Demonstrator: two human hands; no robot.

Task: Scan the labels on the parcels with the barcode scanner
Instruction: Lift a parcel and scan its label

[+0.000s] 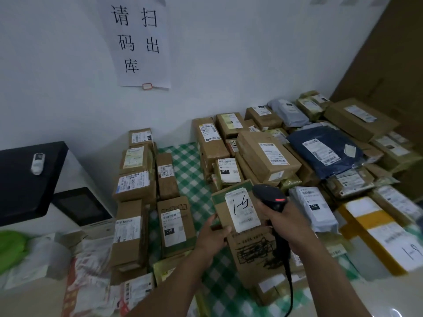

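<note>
Your left hand [212, 236] grips the box [220, 210] by its left edge, thumb curled over the front face, fingers hidden behind it. The box sits low in your view, near 6 o'clock, tilted up toward you above the checked cloth [183, 161]. Its white label [242, 210] faces you, with a black handwritten mark across it.

Your right hand [283, 223] is wrapped round the handle of the scanner [272, 197], fingers closed tight on it. The scanner's head sits at 2 o'clock from the label, just beside its upper corner, and a red light shows on it. A black cable [289, 282] drops from the handle toward 6 o'clock and leaves the view.

More parcels [132, 184] lie in rows at 9 o'clock from the box, labels up. A larger heap spreads from 12 to 3 o'clock, with a blue bag [320, 147] on top at 1 o'clock and a yellow parcel [366, 218] at 3 o'clock. A paper sign [137, 42] hangs on the wall at 11 o'clock. A black unit [23, 179] stands at the far left, at 9 o'clock.
</note>
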